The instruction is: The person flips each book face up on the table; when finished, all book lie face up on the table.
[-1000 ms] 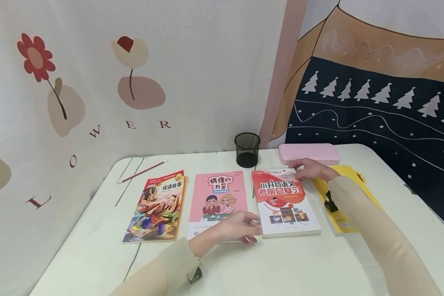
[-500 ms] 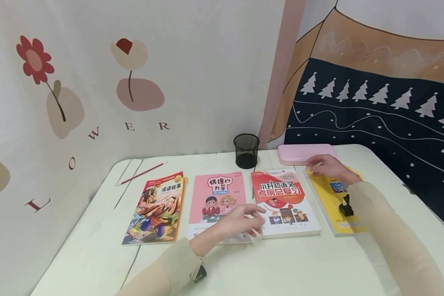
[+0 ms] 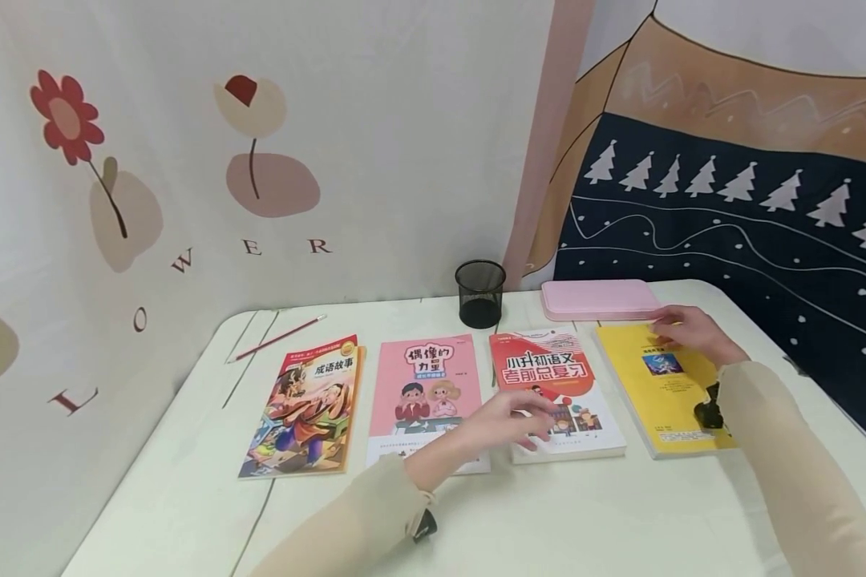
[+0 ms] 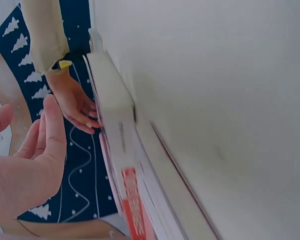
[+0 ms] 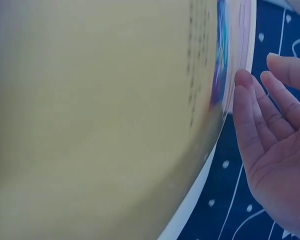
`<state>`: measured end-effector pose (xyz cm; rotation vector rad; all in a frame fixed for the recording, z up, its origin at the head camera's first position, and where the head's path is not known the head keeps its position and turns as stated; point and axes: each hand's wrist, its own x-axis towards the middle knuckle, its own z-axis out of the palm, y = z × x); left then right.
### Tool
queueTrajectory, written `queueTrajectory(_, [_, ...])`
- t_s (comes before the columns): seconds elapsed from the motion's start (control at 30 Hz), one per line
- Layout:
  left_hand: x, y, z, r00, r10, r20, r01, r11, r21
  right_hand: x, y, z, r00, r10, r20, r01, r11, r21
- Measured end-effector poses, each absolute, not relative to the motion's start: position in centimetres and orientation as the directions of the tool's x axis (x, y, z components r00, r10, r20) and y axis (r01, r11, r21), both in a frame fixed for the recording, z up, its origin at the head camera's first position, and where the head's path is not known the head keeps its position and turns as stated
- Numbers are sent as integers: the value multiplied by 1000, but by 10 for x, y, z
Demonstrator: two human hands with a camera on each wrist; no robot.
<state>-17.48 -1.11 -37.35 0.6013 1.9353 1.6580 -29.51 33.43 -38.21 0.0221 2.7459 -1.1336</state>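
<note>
My left hand hovers over the lower left part of a red-and-white book, fingers loosely bent and holding nothing. In the left wrist view, that hand is beside the book's thick edge. My right hand is at the upper right of a yellow book, its fingertips close over the top edge. The right wrist view shows the yellow cover large, with the right hand relaxed, its palm and fingers bare. Left of these lies a pink book.
A book with a colourful illustrated cover lies at the left, a red pencil behind it. A black mesh pen holder and a pink pencil case stand along the back of the white table.
My right hand has moved right from the red-and-white book's top corner to the yellow book's upper right. The left hand has shifted right, from the pink book onto the red-and-white one.
</note>
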Motion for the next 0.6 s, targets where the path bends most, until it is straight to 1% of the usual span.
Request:
queueTrajectory(0.13, [-174,3,-376,-753,647,-124,-39,145,989,-300,345,-386,-979,-29,-200,120,712,-692])
queueTrajectory(0.4, [-172,32,-387,-761,625,-172,-137,104,985,-303,354,-382,-958,-34,-284,173,723,-669])
queueTrajectory(0.6, [-168,52,-386,-767,609,-199,-156,124,980,-307,359,-380,-941,-21,-337,216,730,-648])
